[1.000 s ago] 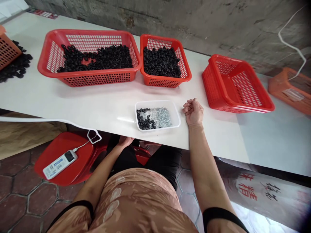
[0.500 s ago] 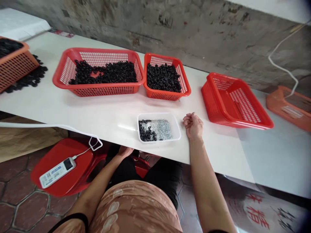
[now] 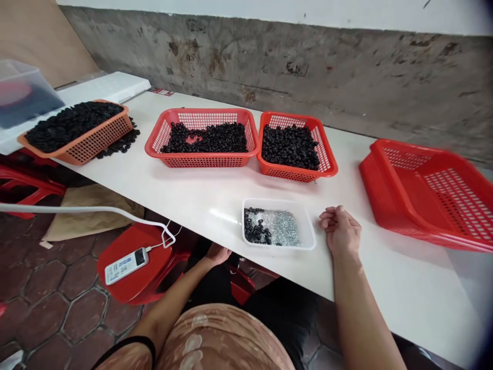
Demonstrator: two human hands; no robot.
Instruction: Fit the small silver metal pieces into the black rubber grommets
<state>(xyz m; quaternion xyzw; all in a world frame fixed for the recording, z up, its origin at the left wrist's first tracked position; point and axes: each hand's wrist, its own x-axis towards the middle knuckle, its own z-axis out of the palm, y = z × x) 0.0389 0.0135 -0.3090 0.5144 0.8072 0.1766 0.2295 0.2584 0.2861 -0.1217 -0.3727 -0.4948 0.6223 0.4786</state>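
Tray (image 3: 307, 232) appears farther right in frame. Your right hand (image 3: 342, 230) lies loosely released; your left hand (image 3: 219, 254) I can't tell.

No legible text; just tiny, unreadable blue print (image 3: 123, 263) on the white power bank (image 3: 127, 266).

tub (image 3: 308, 232): translucent white | small pieces (image 3: 254, 234): black | grains (image 3: 285, 229): silver | wide basket (image 3: 208, 156): red, gridded | tabletop (image 3: 185, 190): white | shirt (image 3: 231, 329): brown, pale-blotched

I see a long white surface (image 3: 185, 192) bearing a translucent plastic tub (image 3: 307, 234), a right hand (image 3: 342, 230) just beside it, two adjoining red baskets (image 3: 208, 162), another red basket (image 3: 381, 200) rightward, and an orange basket (image 3: 100, 137) with loose black pieces (image 3: 122, 144) alongside.
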